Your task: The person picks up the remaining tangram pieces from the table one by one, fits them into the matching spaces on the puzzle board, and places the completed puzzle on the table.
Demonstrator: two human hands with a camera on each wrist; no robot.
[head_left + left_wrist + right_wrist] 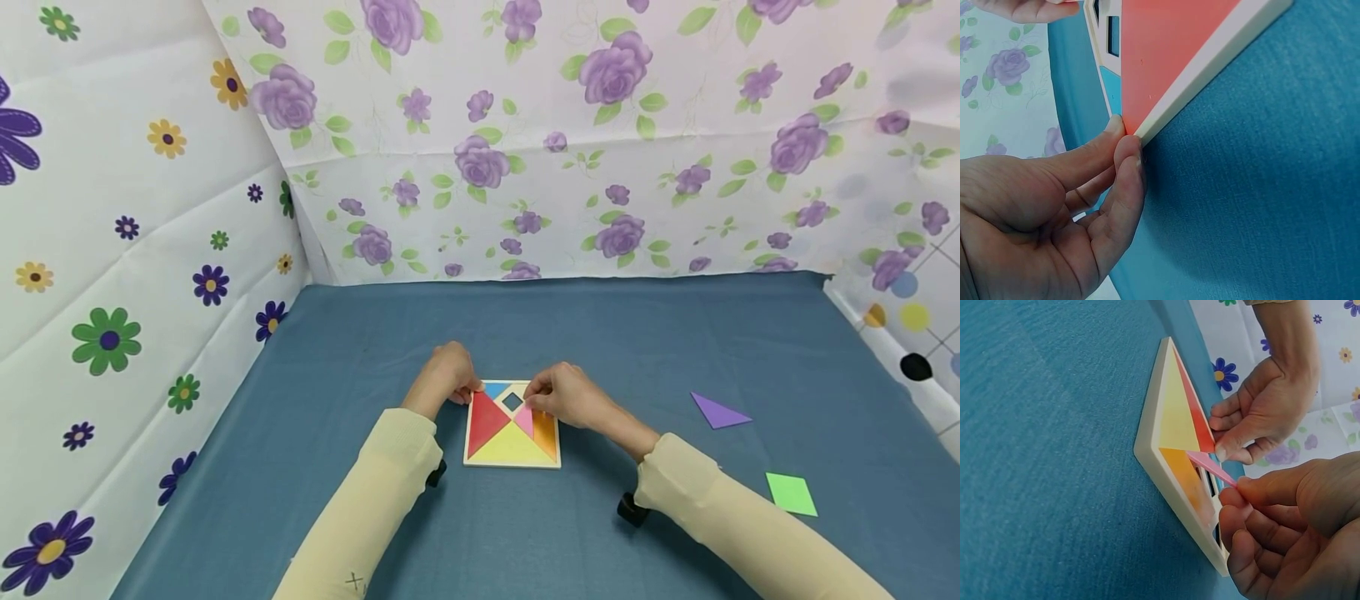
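A square wooden tray (512,466) holds red (484,423), yellow (510,447), orange (546,433) and blue (496,389) pieces. My left hand (447,379) pinches the tray's upper left corner, thumb beside the tip of the red piece (1163,50) in the left wrist view. Between thumb and fingers my right hand (567,395) pinches a pink triangle (1211,467), which is tilted, one end raised above the tray (1155,419) and the other by the tray's middle. Dark openings show in the tray beneath it.
To the right on the blue cloth (300,500) lie a purple triangle (718,412) and a green four-sided piece (792,493), the green one close to the right sleeve (720,500). Flowered sheets (420,167) hang behind the cloth and at its left.
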